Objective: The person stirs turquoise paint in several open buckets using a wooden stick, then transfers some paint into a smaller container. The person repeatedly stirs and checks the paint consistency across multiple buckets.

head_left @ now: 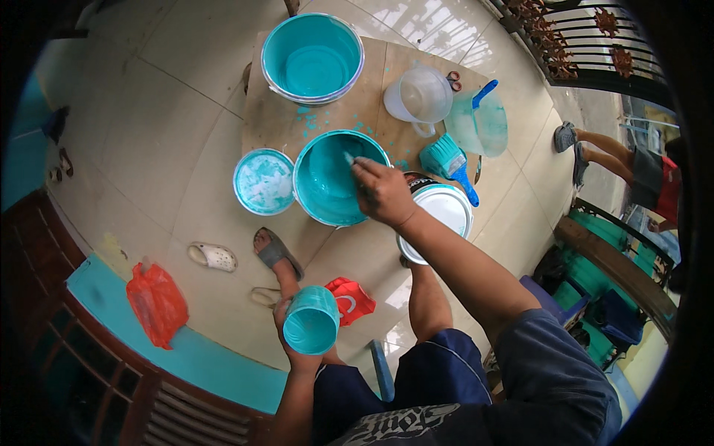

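Observation:
My left hand (297,360) is wrapped round a turquoise-coated cup (311,321), its mouth tipped toward me. Over the open paint bucket (326,195), my right hand (384,193) is closed on a thin stick-like thing, whose pale tip (348,157) shows past the fingers; its exact kind is unclear. Turquoise paint coats the bucket's inside. A paint-smeared white lid (263,183) lies left of this bucket. To its right, a white-lidded tin (445,215) sits partly under my right forearm. A wide turquoise-covered brush (446,160) with a blue handle lies behind the tin.
Another turquoise-lined bucket (312,59) stands at the board's far side. On the paint-spotted board (364,89) are a clear jug (419,95), scissors (454,77) and a clear tub (487,130) with a blue-handled tool. Sandals and red bags (158,305) lie on the floor. A person stands far right.

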{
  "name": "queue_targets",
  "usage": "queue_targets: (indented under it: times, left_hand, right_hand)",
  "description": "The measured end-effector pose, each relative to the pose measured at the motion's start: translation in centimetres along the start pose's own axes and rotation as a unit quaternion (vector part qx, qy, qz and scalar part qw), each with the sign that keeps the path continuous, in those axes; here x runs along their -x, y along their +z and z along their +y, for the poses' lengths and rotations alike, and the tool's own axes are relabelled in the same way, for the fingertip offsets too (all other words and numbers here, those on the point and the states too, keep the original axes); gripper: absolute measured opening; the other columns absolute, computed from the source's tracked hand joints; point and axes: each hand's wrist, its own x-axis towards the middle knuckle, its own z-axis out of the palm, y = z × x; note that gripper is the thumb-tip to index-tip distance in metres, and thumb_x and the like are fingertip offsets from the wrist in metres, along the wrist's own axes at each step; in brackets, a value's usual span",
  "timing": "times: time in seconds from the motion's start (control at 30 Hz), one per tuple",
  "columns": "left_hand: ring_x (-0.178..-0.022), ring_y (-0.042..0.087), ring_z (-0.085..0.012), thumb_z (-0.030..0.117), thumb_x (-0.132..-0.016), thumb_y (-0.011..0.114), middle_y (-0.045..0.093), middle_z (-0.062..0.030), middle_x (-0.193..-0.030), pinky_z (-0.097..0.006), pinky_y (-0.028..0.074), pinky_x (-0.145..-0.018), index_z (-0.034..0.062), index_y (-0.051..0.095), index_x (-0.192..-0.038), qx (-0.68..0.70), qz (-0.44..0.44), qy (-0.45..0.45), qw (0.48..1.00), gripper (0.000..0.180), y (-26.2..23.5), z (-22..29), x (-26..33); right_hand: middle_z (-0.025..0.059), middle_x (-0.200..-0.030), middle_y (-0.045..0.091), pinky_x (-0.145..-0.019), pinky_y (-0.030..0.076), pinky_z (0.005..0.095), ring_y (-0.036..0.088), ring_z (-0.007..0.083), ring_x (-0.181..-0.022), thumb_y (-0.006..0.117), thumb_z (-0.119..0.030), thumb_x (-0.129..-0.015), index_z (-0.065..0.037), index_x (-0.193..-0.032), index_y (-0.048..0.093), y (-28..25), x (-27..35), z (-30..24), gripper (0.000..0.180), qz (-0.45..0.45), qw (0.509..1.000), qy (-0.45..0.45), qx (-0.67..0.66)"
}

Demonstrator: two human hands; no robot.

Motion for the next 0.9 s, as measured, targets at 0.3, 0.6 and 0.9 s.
queue_targets:
  times: [0.3,0.6,0.9]
  left_hand:
    - [-0.123,0.051,-0.0360,0.012,-0.063,0.093,0.049,-0.0182,-0.133,-0.045,0.044,-0.103,0.0033,0.038,-0.140,0.014,0.009,0.012,1.000,0.094,0.0,0.6,-0.5]
    - [-0.125,0.048,-0.0374,0.014,-0.065,0.089,0.048,-0.0189,-0.136,-0.047,0.038,-0.107,0.0013,0.041,-0.138,-0.019,-0.002,0.011,1.000,0.088,0.7,0.2,-0.1]
    - [-0.126,0.047,-0.0352,0.011,-0.063,0.090,0.047,-0.0176,-0.134,-0.046,0.036,-0.108,0.0026,0.040,-0.137,0.059,-0.008,-0.026,0.998,0.089,0.6,0.8,-0.6]
  right_hand:
    - [0.0221,-0.106,0.067,-0.073,0.058,0.0408,0.069,0.0365,-0.083,0.066,-0.002,-0.075,0.004,-0.102,0.064,-1.1,4.4,-3.0,0.028,-0.108,0.993,-0.007,-0.046]
    - [0.0202,-0.104,0.065,-0.070,0.057,0.0414,0.068,0.0361,-0.083,0.069,-0.007,-0.073,0.002,-0.100,0.062,0.4,0.9,-1.7,0.029,-0.019,0.998,-0.017,-0.063]
    - [0.0226,-0.107,0.065,-0.071,0.057,0.0411,0.068,0.0351,-0.084,0.067,-0.010,-0.072,0.005,-0.100,0.062,-0.9,3.9,-2.7,0.033,-0.121,0.991,-0.017,-0.050]
